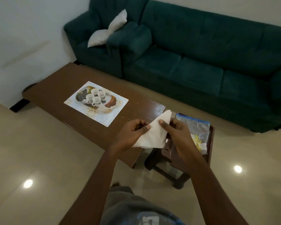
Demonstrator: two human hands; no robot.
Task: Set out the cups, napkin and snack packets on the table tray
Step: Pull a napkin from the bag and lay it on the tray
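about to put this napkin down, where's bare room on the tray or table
The cups crowd the tray's far left. Its near end by the mat's front edge looks free, though something pale may lie there. The table is bare left of the mat and right toward the hands holding the napkin.

Layout of table, stool and sofa, seen from above the hands.
Four cups (94, 96) cluster on the tray (96, 103), which lies on the table (55, 88). Right of the table's near end stands a stool (177, 159) bearing a bag (196, 127). Both hands hold the napkin (152, 133) over that end. Behind the table stands the sofa (201, 54).
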